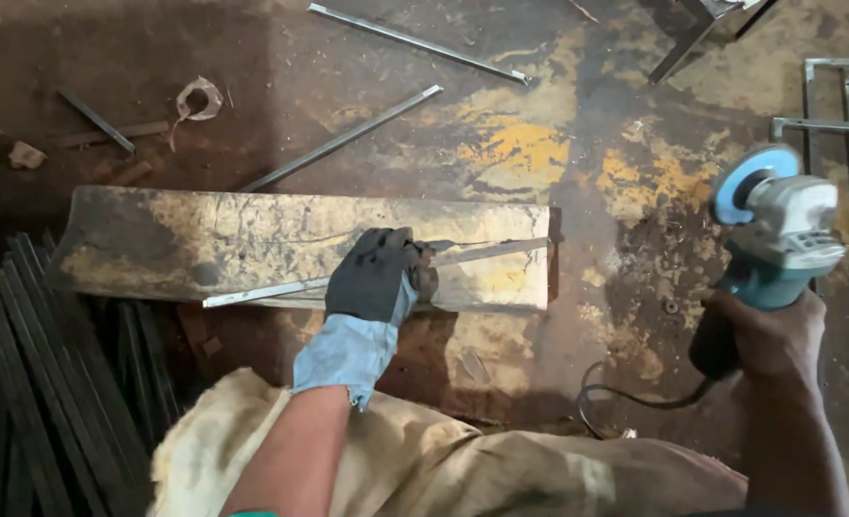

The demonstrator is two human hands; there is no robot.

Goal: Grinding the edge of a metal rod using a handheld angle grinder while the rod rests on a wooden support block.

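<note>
- The wooden plank [204, 239] lies flat on the stained floor [558, 105], and I'll place everything else by it.
- The left hand [377, 276], in a dark glove with a pale blue cuff, presses down on a thin metal strip [348, 278] that lies slantwise along the plank's near edge; its fingers are curled over the strip.
- The right hand [774, 335], bare, is well off the plank's right end, closed around the handle of a teal and grey angle grinder [774, 225] held clear of the floor, its cord [635, 397] trailing below.
- Beyond the plank's far edge lie loose metal bars [348, 139].
- By the plank's left end, a bundle of dark rods [22, 383].
</note>
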